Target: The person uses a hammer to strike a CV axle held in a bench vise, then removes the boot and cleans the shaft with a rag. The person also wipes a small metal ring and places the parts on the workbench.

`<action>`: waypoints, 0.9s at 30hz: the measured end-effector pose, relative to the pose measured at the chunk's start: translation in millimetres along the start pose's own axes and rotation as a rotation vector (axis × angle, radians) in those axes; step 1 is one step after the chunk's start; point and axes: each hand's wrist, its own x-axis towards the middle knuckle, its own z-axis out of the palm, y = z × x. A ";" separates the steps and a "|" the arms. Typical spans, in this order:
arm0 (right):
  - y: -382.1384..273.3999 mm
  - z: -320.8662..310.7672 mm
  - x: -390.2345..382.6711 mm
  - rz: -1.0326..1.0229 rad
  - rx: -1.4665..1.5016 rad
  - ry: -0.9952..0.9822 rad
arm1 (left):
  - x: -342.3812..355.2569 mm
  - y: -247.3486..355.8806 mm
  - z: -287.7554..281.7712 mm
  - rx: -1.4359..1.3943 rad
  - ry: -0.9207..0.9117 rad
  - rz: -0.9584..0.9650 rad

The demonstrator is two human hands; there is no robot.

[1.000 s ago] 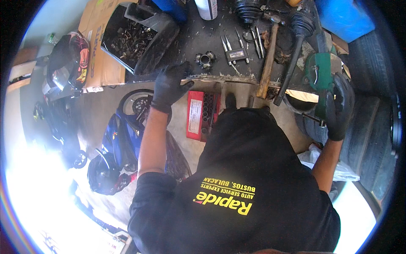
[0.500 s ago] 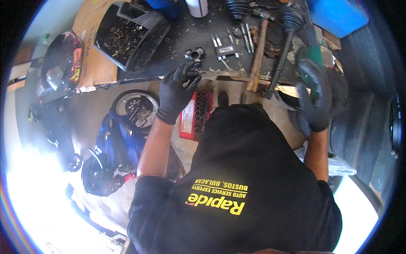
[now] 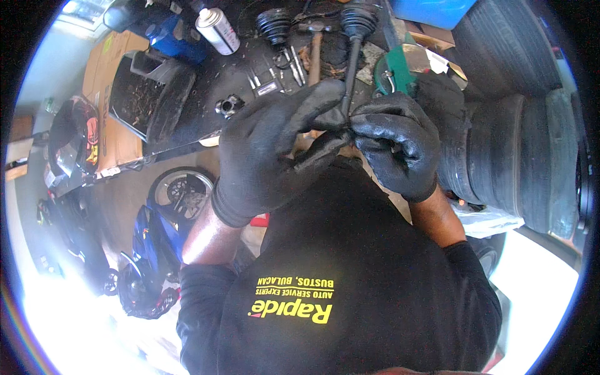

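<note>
Both my hands wear black gloves and are raised in front of my chest, over the near edge of the workbench. My left hand (image 3: 262,147) points its thumb and fingers to the right. My right hand (image 3: 400,140) has curled fingers, its thumb and fingertips pinched against the left fingertips. Something dark lies between them, too black against the gloves to make out. Beyond the hands on the bench are a tripod joint (image 3: 230,107), a small metal tool with prongs (image 3: 267,87), a hammer (image 3: 315,53) and a drive axle (image 3: 354,59) with a ribbed rubber boot.
A spray can (image 3: 217,31), a blue jug (image 3: 169,37) and a black bin of small hardware (image 3: 140,94) stand at the left, beside a cardboard box (image 3: 125,147). Something green (image 3: 395,70) lies at the right, near stacked tires (image 3: 500,150). A motorcycle wheel (image 3: 181,195) shows at lower left.
My hands were apart, the right one open at the right. They have come up and together in the middle, fingertips meeting. The view has shifted, so the bench items sit further left.
</note>
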 end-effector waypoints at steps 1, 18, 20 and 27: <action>-0.2 -8.3 -3.1 -0.001 -0.007 0.014 | 2.9 2.8 7.5 -0.045 0.023 0.030; 1.0 -101.2 -51.4 -0.143 -0.029 0.157 | 22.7 71.3 105.4 -0.668 0.155 -0.086; 1.2 -106.4 -54.7 -0.166 -0.085 0.141 | 24.7 77.8 108.6 -0.668 0.169 -0.098; -2.5 -119.9 -51.0 -0.089 0.064 0.140 | 32.1 91.7 112.9 -0.485 0.195 0.075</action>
